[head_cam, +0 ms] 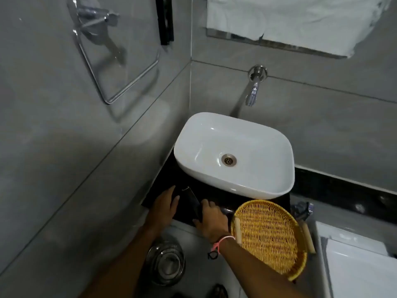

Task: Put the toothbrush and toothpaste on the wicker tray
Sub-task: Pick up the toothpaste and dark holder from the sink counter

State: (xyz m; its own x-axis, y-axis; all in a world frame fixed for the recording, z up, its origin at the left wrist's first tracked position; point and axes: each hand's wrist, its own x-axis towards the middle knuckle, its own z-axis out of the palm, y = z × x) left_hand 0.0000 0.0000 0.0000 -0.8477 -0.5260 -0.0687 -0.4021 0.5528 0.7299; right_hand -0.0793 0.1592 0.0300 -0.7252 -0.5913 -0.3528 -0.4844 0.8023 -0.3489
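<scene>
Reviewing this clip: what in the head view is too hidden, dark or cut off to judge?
- Dark tube-like item between the left hand and right hand: black on the black counter; toothpaste or not, unclear.
- Toothbrush: not identifiable anywhere.
- Right hand's grip: fingers curl over the item, contact hidden.
- Wicker tray: near rim covered by the right forearm.
- Metal object behind the tray: blurred.

— Sink (234, 151)? Sat on the counter (163, 186), under the wall tap (254, 87).

— Wicker tray (270, 239)? Lay before the sink, to the right, hanging over the counter's front edge.

— Hands? Left hand (164, 206) and right hand (211, 220) rested left of the tray, a tube-like thing (193, 201) between them.

— Below? Steel bowl (165, 262) on the floor.
</scene>
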